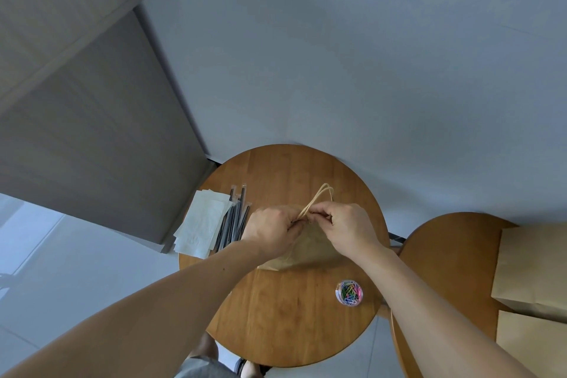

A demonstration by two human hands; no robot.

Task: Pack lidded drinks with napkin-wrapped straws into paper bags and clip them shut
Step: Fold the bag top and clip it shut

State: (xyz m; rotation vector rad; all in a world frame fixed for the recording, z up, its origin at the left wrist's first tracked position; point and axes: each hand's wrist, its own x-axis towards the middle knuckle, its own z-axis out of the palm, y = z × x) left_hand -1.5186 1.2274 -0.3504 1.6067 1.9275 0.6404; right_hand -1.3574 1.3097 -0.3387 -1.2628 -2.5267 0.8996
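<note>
A brown paper bag (306, 250) stands on the round wooden table (291, 316), its top edge pressed together under my hands. My left hand (273, 228) and my right hand (345, 225) both pinch the bag's top where the twisted paper handles (320, 198) come out; the handles loop up and away from me. Whether a clip is between my fingers is hidden. No drink is visible; the bag's inside is closed off from view.
White napkins (204, 222) and wrapped black straws (234, 219) lie at the table's left edge. A small clear tub of coloured paper clips (349, 291) sits front right. A second round table (445, 270) on the right carries two more paper bags (534, 267).
</note>
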